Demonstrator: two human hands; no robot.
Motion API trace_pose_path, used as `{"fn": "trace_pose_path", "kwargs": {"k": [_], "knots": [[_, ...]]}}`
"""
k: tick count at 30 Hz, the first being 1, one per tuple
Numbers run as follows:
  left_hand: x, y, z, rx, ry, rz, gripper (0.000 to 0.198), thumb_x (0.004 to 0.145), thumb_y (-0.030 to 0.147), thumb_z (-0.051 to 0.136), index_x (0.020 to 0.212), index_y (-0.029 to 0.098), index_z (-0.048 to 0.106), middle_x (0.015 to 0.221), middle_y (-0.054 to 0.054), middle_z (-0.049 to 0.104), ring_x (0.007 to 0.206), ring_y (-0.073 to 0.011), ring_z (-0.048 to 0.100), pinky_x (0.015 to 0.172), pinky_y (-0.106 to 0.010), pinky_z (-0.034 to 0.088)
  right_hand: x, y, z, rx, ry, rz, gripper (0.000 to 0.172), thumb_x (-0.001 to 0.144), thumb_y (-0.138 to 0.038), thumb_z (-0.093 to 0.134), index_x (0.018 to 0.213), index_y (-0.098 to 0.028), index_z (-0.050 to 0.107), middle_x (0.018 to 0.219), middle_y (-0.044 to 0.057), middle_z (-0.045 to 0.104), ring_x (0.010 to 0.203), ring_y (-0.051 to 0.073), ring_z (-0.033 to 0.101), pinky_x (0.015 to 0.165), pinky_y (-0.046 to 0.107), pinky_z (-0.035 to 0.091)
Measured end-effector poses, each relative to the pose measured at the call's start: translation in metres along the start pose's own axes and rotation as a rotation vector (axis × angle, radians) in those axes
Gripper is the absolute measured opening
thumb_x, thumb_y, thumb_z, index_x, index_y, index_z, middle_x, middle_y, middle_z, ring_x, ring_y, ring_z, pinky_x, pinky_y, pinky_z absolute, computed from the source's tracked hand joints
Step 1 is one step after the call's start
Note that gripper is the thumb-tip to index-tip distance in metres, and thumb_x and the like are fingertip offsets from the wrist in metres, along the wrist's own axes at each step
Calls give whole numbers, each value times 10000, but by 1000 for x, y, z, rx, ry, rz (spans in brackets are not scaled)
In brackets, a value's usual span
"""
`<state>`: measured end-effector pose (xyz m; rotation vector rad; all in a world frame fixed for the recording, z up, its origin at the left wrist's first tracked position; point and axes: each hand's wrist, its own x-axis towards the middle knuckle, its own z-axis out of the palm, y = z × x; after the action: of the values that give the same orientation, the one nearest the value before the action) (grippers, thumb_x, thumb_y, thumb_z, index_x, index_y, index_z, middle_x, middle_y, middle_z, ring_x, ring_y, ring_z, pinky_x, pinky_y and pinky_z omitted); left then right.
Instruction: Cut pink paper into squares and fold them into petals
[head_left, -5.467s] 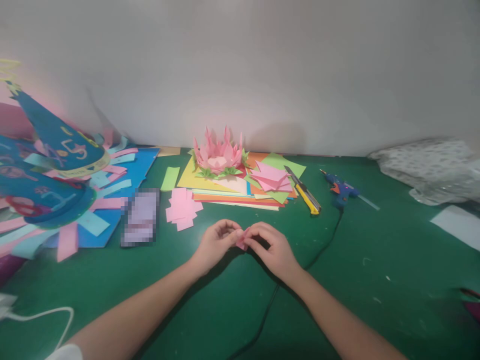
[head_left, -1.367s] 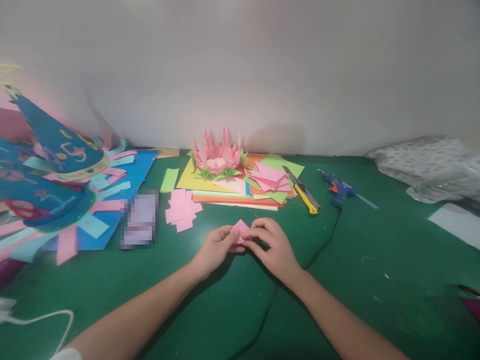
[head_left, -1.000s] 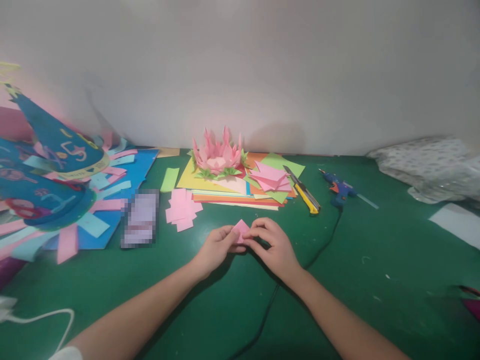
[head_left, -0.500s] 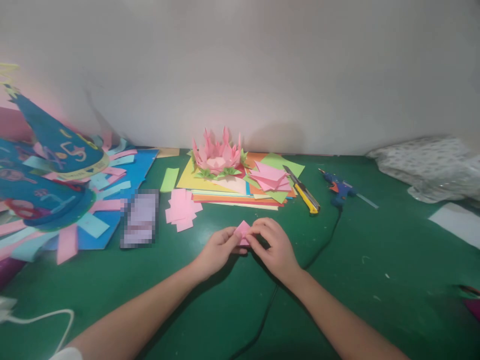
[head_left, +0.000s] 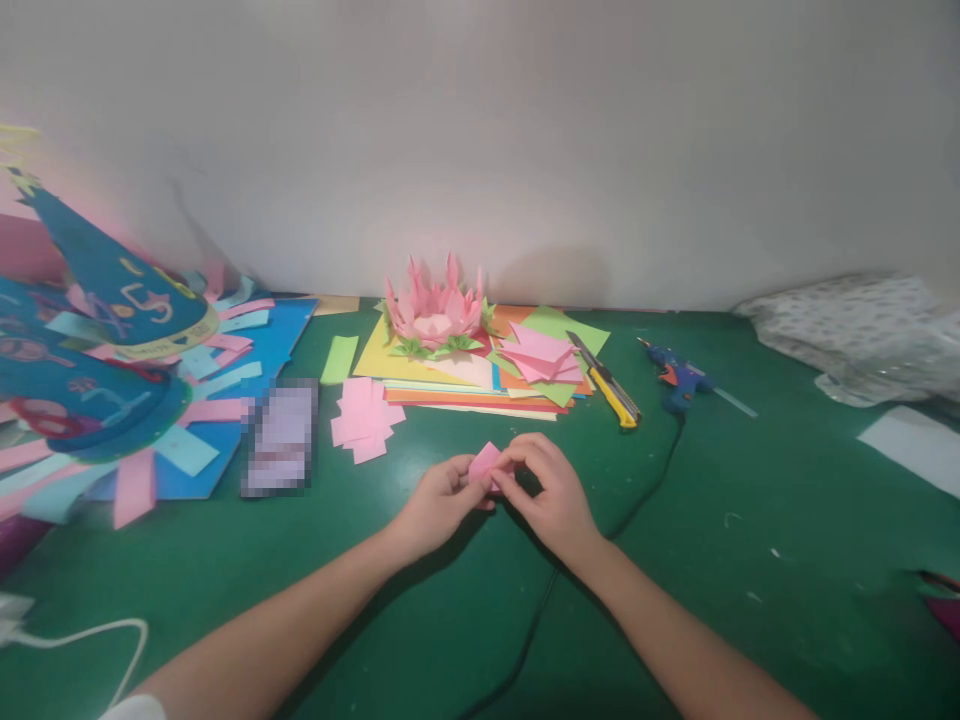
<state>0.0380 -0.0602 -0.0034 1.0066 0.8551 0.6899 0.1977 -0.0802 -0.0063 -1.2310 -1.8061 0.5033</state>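
Between my two hands is a small folded piece of pink paper (head_left: 485, 459), its pointed top showing above the fingers. My left hand (head_left: 444, 500) pinches its left side, thumb on the front face. With thumb and forefinger, my right hand (head_left: 546, 490) grips the right side. The fingertips cover most of the lower part. Beyond my hands lies a pile of pink paper slips (head_left: 364, 420). A pink paper lotus (head_left: 436, 305) with green leaves stands on a stack of coloured paper (head_left: 480, 395), beside folded pink sheets (head_left: 541, 352).
A yellow box cutter (head_left: 613, 393) leans on the stack's right side. Farther right lies a blue glue gun (head_left: 679, 380), its black cord (head_left: 551, 590) running under my right arm. A pixelated phone-like object (head_left: 281, 437) and decorated blue paper cones (head_left: 124, 270) are at left. Plastic wrapping (head_left: 862, 330) lies far right.
My left thumb has slid slightly right and up over the pink paper, nearer my right fingertips. Less of the paper shows now. Everything else on the table stays put.
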Motion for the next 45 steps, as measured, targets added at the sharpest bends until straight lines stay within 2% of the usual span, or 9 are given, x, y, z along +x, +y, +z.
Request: {"fn": "trace_pose_path", "kwargs": {"k": [12, 16, 18, 20, 23, 30, 34, 39, 45], "knots": [[0, 1, 1, 40, 19, 27, 445, 687, 526, 666, 851, 115, 616, 815, -40, 634, 770, -137, 593, 713, -274, 512, 0, -1, 2, 86, -8, 36, 69, 855, -196, 538, 793, -204, 512, 791, 10, 513, 715, 145, 495, 639, 271, 413], [-1, 1, 2, 48, 18, 43, 406, 723, 513, 640, 827, 127, 572, 826, -40, 631, 766, -132, 600, 692, -257, 514, -3, 0, 6, 148, 37, 120, 52, 837, -207, 553, 853, -205, 504, 786, 2, 527, 665, 130, 499, 612, 254, 433], [-2, 0, 3, 41, 25, 55, 384, 741, 499, 631, 839, 141, 534, 833, -37, 628, 777, -137, 607, 682, -257, 518, -3, 1, 7, 185, 48, 178, 106, 828, -238, 570, 905, -202, 508, 787, 0, 540, 638, 124, 503, 595, 249, 440], [-2, -2, 2, 43, 32, 68, 369, 759, 489, 617, 853, 151, 501, 828, -31, 620, 788, -143, 613, 687, -270, 524, -2, 3, 6, 179, 14, 201, 87, 831, -273, 574, 849, -195, 541, 749, -4, 542, 628, 125, 503, 579, 244, 429], [-1, -7, -1, 100, 39, 77, 347, 783, 473, 593, 888, 155, 503, 840, -38, 627, 785, -152, 620, 711, -291, 516, 1, 2, 2, 117, -50, 179, 191, 854, -298, 554, 699, -187, 566, 677, -3, 531, 633, 134, 500, 572, 249, 404], [-1, -7, -8, 373, 86, 142, 279, 799, 427, 569, 788, 148, 573, 696, -3, 579, 654, -123, 527, 605, -224, 408, 1, -1, -2, 133, -86, 124, 226, 881, -301, 527, 693, -189, 585, 700, 12, 568, 672, 146, 525, 632, 268, 428], [-2, -1, -7, 331, 83, 136, 287, 784, 427, 584, 767, 141, 562, 662, 16, 536, 617, -101, 477, 582, -208, 370, 1, -2, -2, 185, -94, 144, 217, 869, -318, 541, 702, -187, 586, 715, 16, 573, 673, 148, 538, 633, 268, 441], [-3, 1, -6, 248, 94, 133, 332, 722, 458, 648, 769, 132, 603, 684, -9, 597, 630, -117, 512, 607, -222, 388, 2, -6, -5, 178, -89, 102, 211, 862, -315, 544, 697, -189, 586, 707, 23, 571, 653, 148, 536, 607, 269, 448], [-4, -1, -7, 281, 54, 169, 296, 760, 441, 622, 793, 147, 634, 725, -19, 621, 688, -136, 534, 663, -235, 404, 1, -10, -10, 163, -94, 46, 199, 866, -287, 537, 698, -192, 588, 700, 23, 576, 666, 151, 534, 624, 279, 449]]}}
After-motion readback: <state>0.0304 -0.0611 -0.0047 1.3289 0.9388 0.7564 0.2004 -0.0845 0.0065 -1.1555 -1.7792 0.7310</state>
